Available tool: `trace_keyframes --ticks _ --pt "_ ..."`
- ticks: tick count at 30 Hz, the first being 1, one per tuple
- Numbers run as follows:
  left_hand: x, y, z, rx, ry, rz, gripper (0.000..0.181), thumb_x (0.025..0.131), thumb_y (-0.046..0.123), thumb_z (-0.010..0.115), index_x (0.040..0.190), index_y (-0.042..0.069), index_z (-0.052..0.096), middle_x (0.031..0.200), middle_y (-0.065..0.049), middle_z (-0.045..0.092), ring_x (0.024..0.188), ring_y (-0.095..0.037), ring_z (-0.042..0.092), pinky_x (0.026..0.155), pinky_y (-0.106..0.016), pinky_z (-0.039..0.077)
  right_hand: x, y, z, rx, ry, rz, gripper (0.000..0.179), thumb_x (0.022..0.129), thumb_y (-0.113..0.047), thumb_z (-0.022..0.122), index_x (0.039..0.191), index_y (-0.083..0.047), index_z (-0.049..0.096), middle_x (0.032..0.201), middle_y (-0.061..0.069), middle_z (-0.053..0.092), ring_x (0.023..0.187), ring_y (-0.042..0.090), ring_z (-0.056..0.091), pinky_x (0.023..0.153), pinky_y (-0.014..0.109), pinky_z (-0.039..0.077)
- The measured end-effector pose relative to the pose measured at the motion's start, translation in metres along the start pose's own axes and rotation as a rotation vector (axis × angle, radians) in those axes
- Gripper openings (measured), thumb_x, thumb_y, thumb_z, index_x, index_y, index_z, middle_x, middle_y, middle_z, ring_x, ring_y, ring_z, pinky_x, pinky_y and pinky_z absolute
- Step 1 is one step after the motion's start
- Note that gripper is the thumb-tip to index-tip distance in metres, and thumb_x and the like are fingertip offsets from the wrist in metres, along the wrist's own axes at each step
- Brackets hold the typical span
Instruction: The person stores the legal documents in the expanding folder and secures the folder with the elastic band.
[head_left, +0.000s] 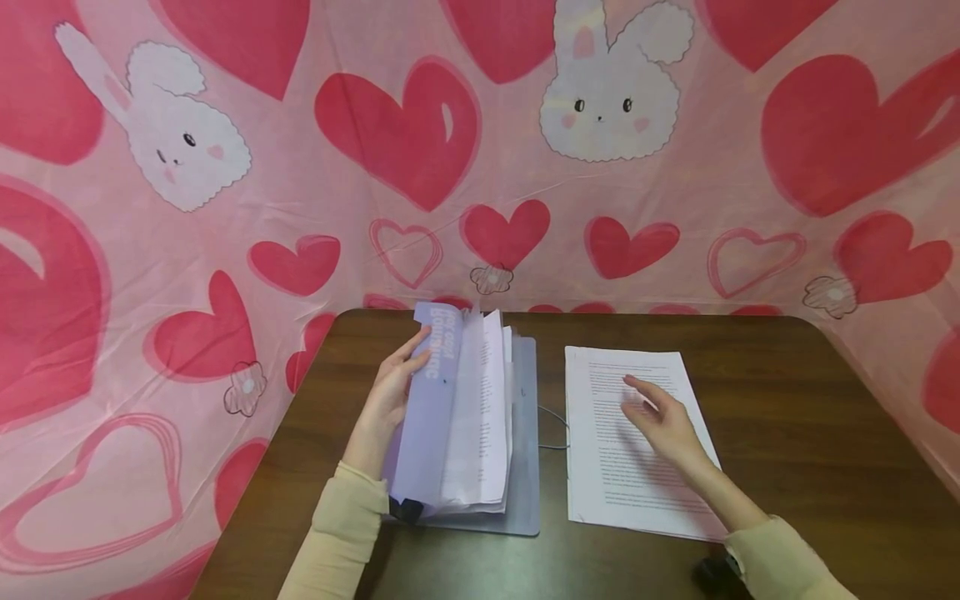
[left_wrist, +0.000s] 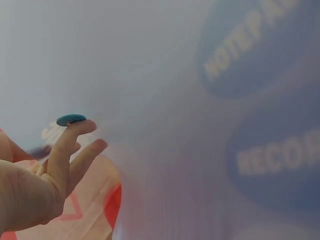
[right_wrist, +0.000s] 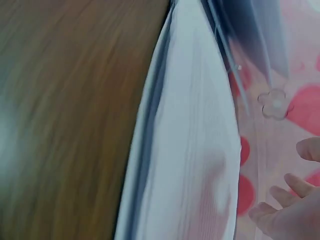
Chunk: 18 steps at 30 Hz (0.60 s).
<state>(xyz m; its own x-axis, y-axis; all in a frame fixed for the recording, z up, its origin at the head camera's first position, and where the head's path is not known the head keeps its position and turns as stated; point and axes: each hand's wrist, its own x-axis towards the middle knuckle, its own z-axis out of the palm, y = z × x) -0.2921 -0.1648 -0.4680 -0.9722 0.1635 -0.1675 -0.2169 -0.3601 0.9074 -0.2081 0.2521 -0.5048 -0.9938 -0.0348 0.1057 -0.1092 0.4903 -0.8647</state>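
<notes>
A lavender document folder (head_left: 431, 425) lies on the table with its cover partly raised, and white printed sheets (head_left: 491, 417) stand inside. My left hand (head_left: 392, 387) is at the cover's left edge, fingertips touching its outer face. In the left wrist view, those fingertips (left_wrist: 101, 144) are beside a teal disc (left_wrist: 71, 119) on the cover. To the right lies a stack of printed paper (head_left: 615, 442). My right hand (head_left: 663, 421) is over this stack with relaxed fingers and holds nothing. The right wrist view shows this hand (right_wrist: 292, 217) apart from the folder's sheets (right_wrist: 195, 130).
A thin grey cord (head_left: 553, 447) runs from the folder toward the paper stack. The dark wooden table (head_left: 780, 400) has rounded far corners. A pink cloth (head_left: 517, 167) with hearts and rabbits hangs behind it and at both sides.
</notes>
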Motion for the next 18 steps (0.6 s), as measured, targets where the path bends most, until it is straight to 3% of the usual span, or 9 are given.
trace_keyframes --ticks 2,4,6,9,12,15,18 --pt "0.0 0.0 -0.001 -0.014 -0.012 -0.003 0.058 0.117 0.006 0.047 0.173 0.013 0.035 0.11 0.013 0.076 0.089 -0.001 0.074 0.079 -0.017 0.063 -0.001 0.006 -0.006 -0.038 0.035 -0.034 0.053 0.107 -0.007 0.069 0.154 0.01 0.053 0.164 0.034 0.049 0.156 0.056 0.04 0.127 0.026 0.04" --pt "0.0 0.0 -0.001 -0.013 -0.02 -0.003 0.058 0.117 0.006 0.046 0.173 0.013 0.034 0.111 0.014 0.076 0.091 -0.001 0.074 0.08 -0.017 0.063 -0.002 0.013 -0.011 -0.067 0.061 -0.073 0.052 0.106 -0.008 0.07 0.152 0.011 0.055 0.162 0.035 0.051 0.153 0.058 0.042 0.119 0.006 0.035" --pt "-0.001 0.0 -0.001 -0.02 -0.022 -0.006 0.058 0.118 0.006 0.044 0.174 0.014 0.034 0.11 0.014 0.077 0.092 -0.001 0.075 0.081 -0.017 0.063 -0.002 0.025 -0.016 -0.087 0.08 -0.102 0.053 0.106 -0.012 0.071 0.152 0.01 0.056 0.161 0.036 0.052 0.151 0.06 0.043 0.111 -0.002 0.029" --pt "-0.001 0.0 -0.001 -0.016 -0.03 -0.005 0.058 0.118 0.006 0.043 0.174 0.014 0.032 0.11 0.014 0.077 0.093 -0.001 0.075 0.082 -0.018 0.063 0.0 0.048 -0.022 -0.124 0.095 -0.122 0.057 0.107 -0.02 0.071 0.155 0.007 0.055 0.162 0.034 0.05 0.154 0.058 0.042 0.128 0.015 0.032" --pt "-0.001 0.0 -0.002 -0.022 -0.039 0.0 0.058 0.118 0.006 0.043 0.175 0.013 0.031 0.111 0.014 0.077 0.095 -0.001 0.075 0.084 -0.018 0.063 0.001 0.069 -0.027 -0.193 0.096 -0.097 0.063 0.107 -0.029 0.072 0.159 0.001 0.053 0.167 0.03 0.048 0.16 0.052 0.038 0.138 0.047 0.029" --pt "-0.001 0.0 -0.002 -0.028 -0.041 -0.001 0.058 0.118 0.006 0.042 0.174 0.013 0.031 0.112 0.014 0.078 0.096 -0.001 0.075 0.084 -0.018 0.063 0.0 0.071 -0.033 -0.238 0.059 -0.059 0.071 0.103 -0.032 0.077 0.16 0.002 0.05 0.17 0.032 0.041 0.163 0.056 0.029 0.134 0.069 0.026" --pt "-0.001 -0.001 -0.002 -0.03 -0.037 -0.003 0.058 0.118 0.006 0.043 0.174 0.013 0.031 0.113 0.014 0.078 0.097 -0.001 0.075 0.086 -0.018 0.063 -0.003 0.057 -0.039 -0.264 -0.035 -0.013 0.078 0.1 -0.03 0.08 0.159 0.008 0.046 0.171 0.041 0.029 0.16 0.067 0.019 0.121 0.087 0.022"
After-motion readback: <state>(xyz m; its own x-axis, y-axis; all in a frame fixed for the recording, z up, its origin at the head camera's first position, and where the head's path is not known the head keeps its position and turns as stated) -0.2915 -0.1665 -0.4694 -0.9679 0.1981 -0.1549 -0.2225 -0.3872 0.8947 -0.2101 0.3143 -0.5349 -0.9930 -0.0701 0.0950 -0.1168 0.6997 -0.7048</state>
